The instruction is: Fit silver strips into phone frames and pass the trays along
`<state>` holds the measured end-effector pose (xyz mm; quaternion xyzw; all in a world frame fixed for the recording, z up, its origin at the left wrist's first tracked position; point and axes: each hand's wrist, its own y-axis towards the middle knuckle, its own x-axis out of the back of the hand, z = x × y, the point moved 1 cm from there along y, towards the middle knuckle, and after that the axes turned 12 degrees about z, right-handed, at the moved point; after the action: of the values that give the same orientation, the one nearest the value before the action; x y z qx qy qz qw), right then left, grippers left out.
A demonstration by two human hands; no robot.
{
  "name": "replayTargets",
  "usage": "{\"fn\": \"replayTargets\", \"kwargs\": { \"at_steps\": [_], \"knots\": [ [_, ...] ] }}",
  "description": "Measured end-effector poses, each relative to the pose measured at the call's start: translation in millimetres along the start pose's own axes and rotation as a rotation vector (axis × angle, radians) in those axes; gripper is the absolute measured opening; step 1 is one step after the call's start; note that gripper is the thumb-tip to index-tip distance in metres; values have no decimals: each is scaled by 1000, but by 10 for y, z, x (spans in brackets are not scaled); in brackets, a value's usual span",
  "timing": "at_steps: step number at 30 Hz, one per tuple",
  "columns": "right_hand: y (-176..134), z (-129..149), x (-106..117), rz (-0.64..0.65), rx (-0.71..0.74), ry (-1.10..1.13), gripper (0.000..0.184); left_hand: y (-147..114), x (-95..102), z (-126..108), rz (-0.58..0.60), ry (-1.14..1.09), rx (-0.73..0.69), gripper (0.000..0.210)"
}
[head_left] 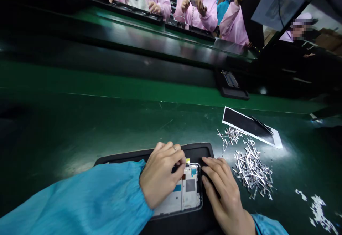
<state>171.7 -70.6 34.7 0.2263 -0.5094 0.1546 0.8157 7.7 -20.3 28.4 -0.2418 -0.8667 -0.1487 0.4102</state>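
Observation:
A silver phone frame [191,197] with blue and grey patches lies in a black tray [205,149] before me. Over its upper left part bends my left hand [162,176], thumb and fingers curled together; whatever they pinch is hidden beneath them. A small yellow tab [187,161] shows at the frame's top edge, close to those fingertips. My right hand [223,190] rests on the tray along the frame's right side, its fingers stretched out and holding nothing. Blue sleeves cover both forearms, and the left one hides part of the tray.
Piles of small metal strips [253,169] lie right of the tray, with white bits [319,213] farther right. Tweezers [262,124] rest on a black-and-white sheet [243,121]. Beyond, a black tray holds another phone frame [230,79]. Co-workers in pink [204,12] sit opposite.

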Motion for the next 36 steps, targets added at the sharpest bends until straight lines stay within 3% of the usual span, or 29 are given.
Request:
{"fn": "replayTargets", "kwargs": {
  "at_steps": [10,23,32,36],
  "knots": [
    [36,147,-116,-34,142,-265,30,31,38,-46,35,27,0,21],
    [-6,138,-220,-37,193,-260,32,50,58,-78,45,7,38,21],
    [9,153,-215,-25,186,-283,36,27,19,-48,-25,-3,19,20],
    [38,208,-250,-51,169,-318,39,24,74,-35,78,10,-4,19]
  ]
}}
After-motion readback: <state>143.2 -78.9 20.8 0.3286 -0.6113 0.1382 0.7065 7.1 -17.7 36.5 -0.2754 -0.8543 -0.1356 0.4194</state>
